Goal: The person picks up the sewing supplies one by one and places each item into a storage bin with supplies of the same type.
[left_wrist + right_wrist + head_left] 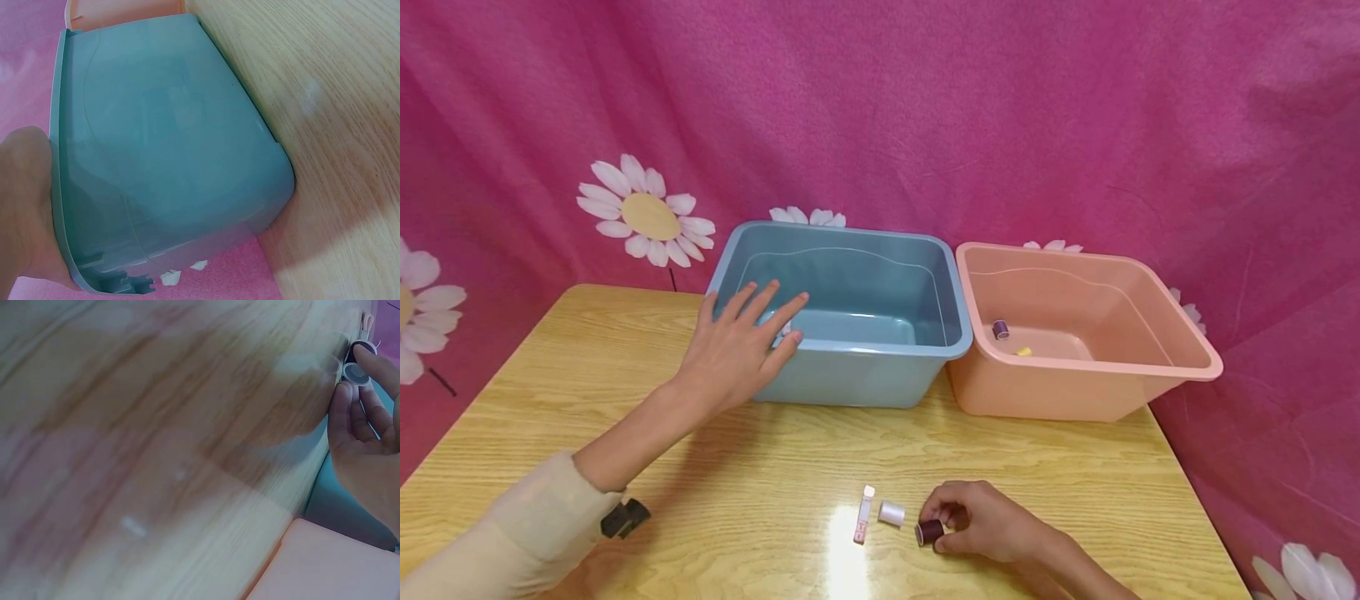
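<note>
My left hand (724,357) is spread over the front left corner of the blue bin (857,375), its fingers straight and apart. The left wrist view has that hand (26,206) beside the bin's rim; whether it touches is unclear. Close to the front of the table, my right hand (988,523) pinches a dark maroon thread spool (931,532) between thumb and fingers. A white spool (892,513) lies just left of it, then a small pink and white strip (864,515). In the right wrist view the right hand (369,419) appears at the right edge.
A salmon bin (1045,392) stands right of the blue one, with a purple spool (1001,330) and a small yellow item (1024,352) inside. Something whitish (786,327) shows in the blue bin, partly behind my left fingers. A pink flowered cloth (880,108) hangs behind the wooden table (760,475).
</note>
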A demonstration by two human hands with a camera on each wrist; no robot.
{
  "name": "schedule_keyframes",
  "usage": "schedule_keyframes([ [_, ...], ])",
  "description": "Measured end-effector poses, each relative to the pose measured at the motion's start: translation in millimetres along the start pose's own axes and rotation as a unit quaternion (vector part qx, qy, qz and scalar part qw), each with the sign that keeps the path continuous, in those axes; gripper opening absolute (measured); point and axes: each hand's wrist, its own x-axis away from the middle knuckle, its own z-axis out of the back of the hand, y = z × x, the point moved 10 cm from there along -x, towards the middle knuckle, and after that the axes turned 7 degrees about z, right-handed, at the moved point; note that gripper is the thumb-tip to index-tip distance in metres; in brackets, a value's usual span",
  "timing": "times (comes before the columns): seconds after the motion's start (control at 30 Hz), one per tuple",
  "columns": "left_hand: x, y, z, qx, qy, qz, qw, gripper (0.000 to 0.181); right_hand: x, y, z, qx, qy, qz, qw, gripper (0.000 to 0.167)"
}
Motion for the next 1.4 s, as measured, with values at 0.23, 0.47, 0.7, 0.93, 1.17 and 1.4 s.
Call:
schedule_keyframes([
  [0.23,0.0,0.6,0.5,0.002,0.005,-0.002,1.0000,0.056,-1.0,-0.3,0.1,0.020,0.002,-0.001,0.9998,0.024],
  [0.47,0.4,0.8,2.3,0.005,0.007,-0.002,1.0000,0.055,-1.0,-0.3,0.3,0.019,0.013,0.000,0.9997,0.024],
  [0.7,1.0,1.0,2.0,0.002,0.006,-0.002,1.0000,0.055,0.2,1.7,0.7,0.003,0.022,0.000,0.9998,0.023],
  [0.93,0.4,1.6,2.4,0.004,0.007,-0.003,1.0000,0.055,1.8,2.2,1.6,-0.017,0.027,0.000,0.9995,0.023],
  [1.17,-0.4,0.7,1.8,0.005,0.001,0.000,1.0000,0.055,1.9,0.8,5.7,-0.010,0.038,0.011,0.9992,0.023],
  [1.4,-0.7,-0.1,1.0,0.004,0.001,0.000,1.0000,0.056,2.5,1.3,10.1,-0.020,0.046,-0.013,0.9987,0.022],
])
